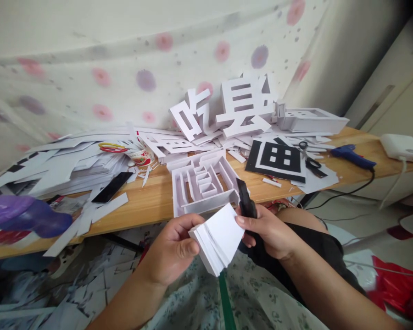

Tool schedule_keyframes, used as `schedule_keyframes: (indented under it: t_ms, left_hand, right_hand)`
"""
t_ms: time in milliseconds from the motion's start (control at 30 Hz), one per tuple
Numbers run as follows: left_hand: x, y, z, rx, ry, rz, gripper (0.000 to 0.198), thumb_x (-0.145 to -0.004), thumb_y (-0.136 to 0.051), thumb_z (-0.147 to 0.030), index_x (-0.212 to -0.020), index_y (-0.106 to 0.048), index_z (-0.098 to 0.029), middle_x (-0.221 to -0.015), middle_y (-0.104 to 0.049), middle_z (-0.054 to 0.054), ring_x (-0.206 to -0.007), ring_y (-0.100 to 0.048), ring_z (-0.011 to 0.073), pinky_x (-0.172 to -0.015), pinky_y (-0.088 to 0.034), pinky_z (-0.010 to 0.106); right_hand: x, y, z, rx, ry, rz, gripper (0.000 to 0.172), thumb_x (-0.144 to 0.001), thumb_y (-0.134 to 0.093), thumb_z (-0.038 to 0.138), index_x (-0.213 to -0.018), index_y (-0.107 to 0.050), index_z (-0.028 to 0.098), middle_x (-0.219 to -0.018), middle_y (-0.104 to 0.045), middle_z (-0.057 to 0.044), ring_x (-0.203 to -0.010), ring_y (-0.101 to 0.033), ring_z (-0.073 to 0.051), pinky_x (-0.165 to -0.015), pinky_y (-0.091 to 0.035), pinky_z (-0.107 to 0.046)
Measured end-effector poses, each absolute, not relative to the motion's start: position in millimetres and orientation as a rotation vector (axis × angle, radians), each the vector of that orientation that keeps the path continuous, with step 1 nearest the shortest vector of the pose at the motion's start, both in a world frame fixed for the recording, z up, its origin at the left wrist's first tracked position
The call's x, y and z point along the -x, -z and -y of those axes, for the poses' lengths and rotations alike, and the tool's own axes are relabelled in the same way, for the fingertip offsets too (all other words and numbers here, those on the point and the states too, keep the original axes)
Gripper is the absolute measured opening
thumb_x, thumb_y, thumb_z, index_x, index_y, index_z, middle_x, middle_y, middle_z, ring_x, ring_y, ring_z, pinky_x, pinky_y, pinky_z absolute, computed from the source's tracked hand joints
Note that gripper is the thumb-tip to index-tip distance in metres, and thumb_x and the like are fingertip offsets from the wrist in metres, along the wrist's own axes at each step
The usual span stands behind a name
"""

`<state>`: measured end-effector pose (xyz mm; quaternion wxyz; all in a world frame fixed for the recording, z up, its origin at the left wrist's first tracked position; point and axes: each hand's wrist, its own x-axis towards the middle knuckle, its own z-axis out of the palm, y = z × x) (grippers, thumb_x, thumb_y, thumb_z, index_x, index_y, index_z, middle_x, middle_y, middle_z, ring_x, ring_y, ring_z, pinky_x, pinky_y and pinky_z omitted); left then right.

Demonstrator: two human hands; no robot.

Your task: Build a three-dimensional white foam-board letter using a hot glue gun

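My left hand point(172, 250) pinches a fanned stack of white card strips point(218, 238) above my lap, thumb on top. My right hand point(270, 231) grips a black utility knife point(246, 201) that points up, and its thumb rests on the stack's right edge. Both hands are closed. Just beyond them, a white foam-board character in a frame point(203, 181) lies on the front edge of the wooden table point(151, 201).
Piles of white offcuts point(65, 165) cover the table's left side. Standing white characters point(227, 110) lean at the back. A black-and-white character sheet point(277, 158), scissors point(308, 156), a blue glue gun point(351, 156), a paper cup point(142, 156) and a purple object point(24, 215) are nearby.
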<state>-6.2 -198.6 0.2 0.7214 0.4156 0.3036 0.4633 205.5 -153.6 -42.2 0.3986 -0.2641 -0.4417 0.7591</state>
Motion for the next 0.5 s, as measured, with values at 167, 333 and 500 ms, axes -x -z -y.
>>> schedule_keyframes:
  t_ms: [167,333,500]
  left_hand:
    - [7,3,200,-0.823,-1.005,-0.687,0.029,-0.063,-0.085,-0.033,-0.079,-0.072,-0.013,-0.063,-0.064,0.002,-0.056,-0.057,0.0108,-0.054,-0.045,0.02]
    - [-5,9,204,-0.658,-1.197,-0.738,0.032,-0.059,-0.087,-0.028,-0.088,-0.076,-0.017,-0.076,-0.072,0.004,-0.068,-0.065,0.0148,-0.064,-0.052,0.023]
    - [-21,7,207,-0.653,-1.2,-0.603,0.025,-0.066,-0.083,-0.026,-0.089,-0.076,-0.019,-0.074,-0.072,0.003,-0.066,-0.064,0.0127,-0.064,-0.052,0.022]
  right_hand:
    - [-204,42,154,0.756,-1.809,1.027,0.035,-0.064,-0.084,0.041,-0.071,-0.063,0.014,-0.054,-0.051,0.005,-0.045,-0.041,-0.006,-0.041,-0.031,-0.018]
    - [-202,34,156,0.808,-1.717,0.801,0.039,-0.053,-0.089,0.039,-0.069,-0.062,0.015,-0.054,-0.054,0.005,-0.047,-0.045,-0.007,-0.045,-0.034,-0.019]
    - [-199,27,162,0.777,-1.609,0.638,0.038,-0.051,-0.09,0.035,-0.07,-0.063,0.016,-0.057,-0.061,0.002,-0.05,-0.052,-0.012,-0.048,-0.04,-0.023]
